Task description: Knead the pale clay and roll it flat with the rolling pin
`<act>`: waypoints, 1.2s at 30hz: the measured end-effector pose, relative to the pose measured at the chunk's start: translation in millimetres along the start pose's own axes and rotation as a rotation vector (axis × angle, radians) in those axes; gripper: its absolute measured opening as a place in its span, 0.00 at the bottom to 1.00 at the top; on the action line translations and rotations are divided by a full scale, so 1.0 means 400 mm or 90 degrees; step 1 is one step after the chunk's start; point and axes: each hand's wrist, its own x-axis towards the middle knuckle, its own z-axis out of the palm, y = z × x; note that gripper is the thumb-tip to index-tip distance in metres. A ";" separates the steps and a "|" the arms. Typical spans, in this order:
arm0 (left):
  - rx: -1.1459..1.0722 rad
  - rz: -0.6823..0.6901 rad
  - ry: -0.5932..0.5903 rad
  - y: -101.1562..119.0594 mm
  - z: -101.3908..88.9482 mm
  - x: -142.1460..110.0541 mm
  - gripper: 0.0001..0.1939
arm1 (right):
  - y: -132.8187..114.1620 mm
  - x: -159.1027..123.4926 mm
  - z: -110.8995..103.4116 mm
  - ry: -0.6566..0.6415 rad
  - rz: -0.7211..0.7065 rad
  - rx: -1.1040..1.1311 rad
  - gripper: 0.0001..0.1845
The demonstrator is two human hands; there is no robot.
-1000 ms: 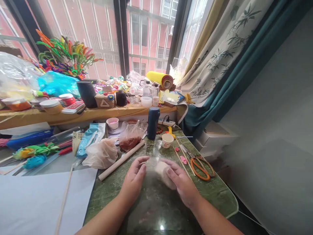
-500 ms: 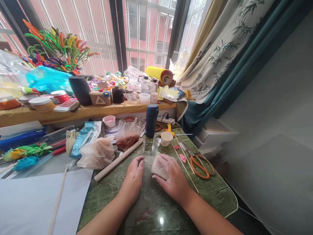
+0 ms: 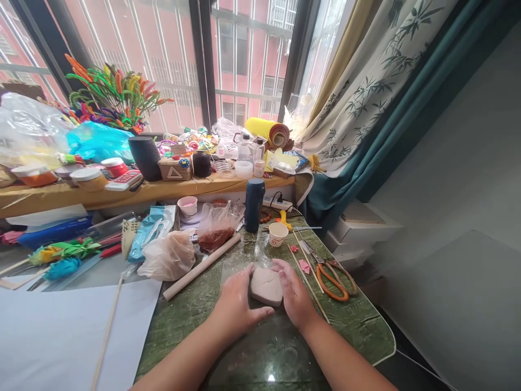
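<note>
A pale, roughly square block of clay (image 3: 266, 285) with a crease across its top lies on a clear sheet over the green marbled table. My left hand (image 3: 238, 296) is cupped beside its left side, thumb stretched along the near edge and fingers apart. Against the block's right side, my right hand (image 3: 295, 293) rests with its fingers bent and touching it. A pale rolling pin (image 3: 203, 267) lies to the left of my hands. Beyond them stands a paper cup (image 3: 278, 234).
Orange-handled scissors (image 3: 332, 281) and thin wooden sticks (image 3: 308, 282) lie at right. A dark blue cylinder (image 3: 254, 206) stands behind. Bagged brown material (image 3: 215, 234), a crumpled plastic bag (image 3: 167, 255) and white paper (image 3: 73, 331) are at left. A crowded sill (image 3: 228, 185) runs along the window.
My right hand has uncovered the block's top and shifted to its right side. My left hand has come in beside the block, its thumb now spread out. The view has shifted slightly.
</note>
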 end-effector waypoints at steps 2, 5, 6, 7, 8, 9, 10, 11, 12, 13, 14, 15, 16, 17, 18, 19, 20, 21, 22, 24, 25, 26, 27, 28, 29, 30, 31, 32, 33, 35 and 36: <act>-0.042 -0.017 0.040 0.020 0.030 0.003 0.54 | 0.001 0.008 0.005 0.054 0.019 0.018 0.27; -0.069 0.018 0.092 0.043 0.073 0.013 0.59 | 0.001 0.019 0.005 0.093 0.040 0.047 0.28; -0.062 0.023 0.103 0.047 0.083 0.017 0.59 | 0.000 0.022 0.002 0.093 0.046 0.060 0.29; -0.051 0.027 0.108 0.049 0.089 0.021 0.57 | 0.000 0.025 -0.001 0.090 0.052 0.073 0.30; -0.036 0.031 0.110 0.049 0.092 0.025 0.54 | -0.001 0.028 -0.004 0.087 0.056 0.090 0.31; -0.022 0.037 0.109 0.049 0.092 0.029 0.51 | -0.002 0.030 -0.007 0.083 0.059 0.108 0.31; -0.010 0.045 0.107 0.049 0.089 0.032 0.48 | -0.002 0.032 -0.011 0.079 0.059 0.125 0.32; -0.001 0.052 0.105 0.049 0.085 0.034 0.45 | -0.002 0.033 -0.014 0.075 0.056 0.139 0.32; 0.003 0.059 0.106 0.050 0.080 0.034 0.43 | -0.002 0.034 -0.016 0.068 0.051 0.154 0.32; 0.004 0.066 0.110 0.052 0.074 0.032 0.41 | -0.002 0.034 -0.019 0.061 0.048 0.174 0.32; 0.001 0.075 0.115 0.055 0.068 0.029 0.40 | -0.001 0.035 -0.021 0.054 0.048 0.200 0.33; -0.003 0.083 0.121 0.058 0.061 0.024 0.40 | 0.000 0.035 -0.022 0.049 0.052 0.226 0.34; -0.004 0.091 0.126 0.061 0.053 0.017 0.40 | 0.000 0.035 -0.022 0.044 0.059 0.249 0.35; -0.003 0.098 0.127 0.064 0.045 0.009 0.40 | 0.000 0.034 -0.022 0.039 0.067 0.266 0.35; 0.002 0.101 0.122 0.065 0.035 0.000 0.41 | -0.001 0.034 -0.021 0.034 0.073 0.272 0.36; 0.012 0.105 0.103 0.065 0.026 -0.010 0.42 | -0.003 0.033 -0.019 0.028 0.074 0.267 0.35; 0.023 0.109 0.070 0.063 0.016 -0.019 0.43 | -0.006 0.033 -0.017 0.017 0.070 0.259 0.34; 0.035 0.112 0.025 0.060 0.005 -0.028 0.45 | -0.009 0.032 -0.014 -0.001 0.062 0.249 0.32; 0.047 0.121 -0.023 0.054 -0.005 -0.034 0.47 | -0.013 0.031 -0.012 -0.023 0.051 0.234 0.29; 0.066 0.152 -0.094 0.036 -0.032 -0.039 0.52 | -0.018 0.030 -0.008 -0.066 0.031 0.192 0.26; 0.070 0.168 -0.105 0.024 -0.049 -0.036 0.55 | -0.019 0.031 -0.007 -0.080 0.025 0.172 0.25; 0.076 0.182 -0.103 0.010 -0.070 -0.028 0.58 | -0.019 0.031 -0.007 -0.085 0.022 0.158 0.24; 0.080 0.188 -0.066 -0.006 -0.095 -0.016 0.57 | -0.018 0.032 -0.006 -0.083 0.023 0.152 0.25; 0.099 0.175 0.004 -0.023 -0.122 -0.001 0.49 | -0.017 0.033 -0.007 -0.076 0.027 0.156 0.25; 0.153 0.139 0.087 -0.040 -0.150 0.015 0.38 | -0.016 0.034 -0.007 -0.071 0.031 0.163 0.25; 0.240 0.088 0.156 -0.058 -0.176 0.033 0.30 | -0.014 0.035 -0.007 -0.067 0.034 0.169 0.25; 0.339 0.042 0.182 -0.076 -0.198 0.049 0.23 | -0.014 0.035 -0.007 -0.065 0.037 0.174 0.25; 0.372 0.028 0.184 -0.092 -0.215 0.063 0.18 | -0.014 0.035 -0.006 -0.063 0.038 0.178 0.25; 0.386 0.032 0.174 -0.106 -0.226 0.074 0.15 | -0.014 0.035 -0.006 -0.063 0.039 0.181 0.25; 0.406 0.048 0.158 -0.124 -0.234 0.084 0.11 | -0.013 0.035 -0.006 -0.062 0.038 0.185 0.24; 0.409 0.060 0.154 -0.127 -0.233 0.084 0.11 | -0.013 0.036 -0.007 -0.062 0.037 0.188 0.24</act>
